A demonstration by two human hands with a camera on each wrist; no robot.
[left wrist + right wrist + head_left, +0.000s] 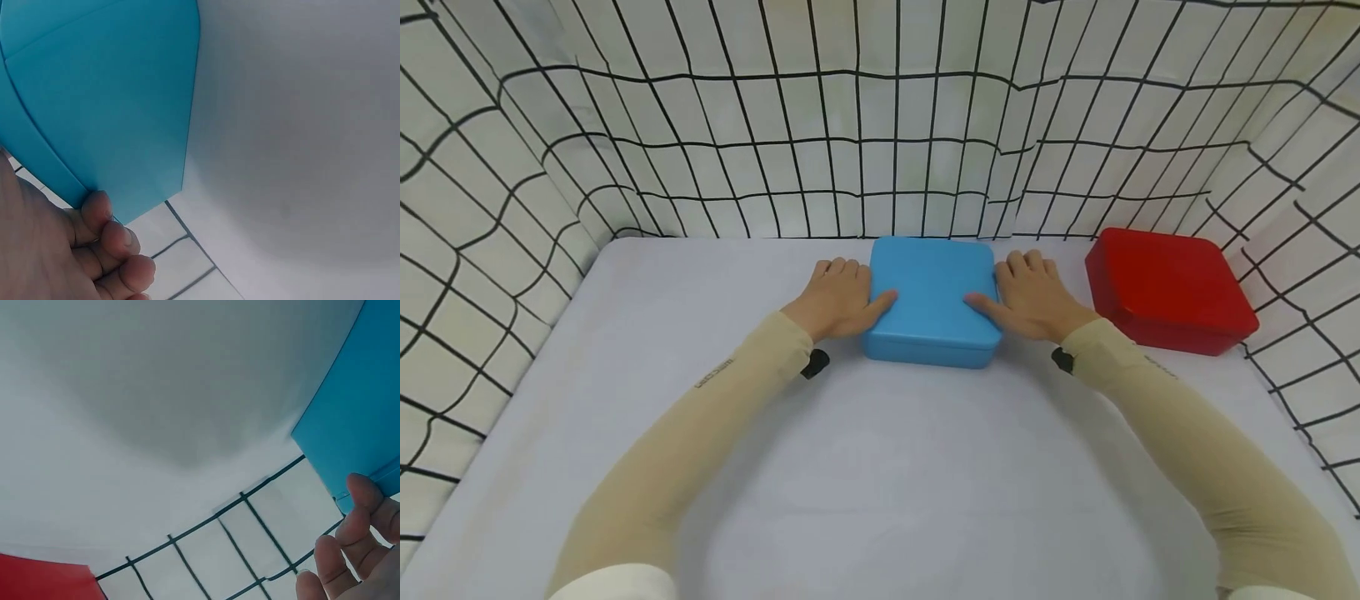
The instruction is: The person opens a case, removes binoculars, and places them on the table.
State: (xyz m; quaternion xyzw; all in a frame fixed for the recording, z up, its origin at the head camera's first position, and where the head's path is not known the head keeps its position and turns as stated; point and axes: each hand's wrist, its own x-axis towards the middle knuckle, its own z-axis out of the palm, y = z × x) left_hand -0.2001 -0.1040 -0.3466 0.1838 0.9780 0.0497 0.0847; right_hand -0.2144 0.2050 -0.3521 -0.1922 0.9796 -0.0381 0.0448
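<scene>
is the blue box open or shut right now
Shut. The blue box has its top lying flat across it, with only a thin line of a seam along its side. Whatever is inside cannot be seen.

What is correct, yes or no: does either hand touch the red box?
No, the left hand and right hand hold the blue lidded box, apart from the red box.

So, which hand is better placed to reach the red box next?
Probably the right hand: it's nearer the red box; the left hand is on the opposite side of the blue box.
</scene>
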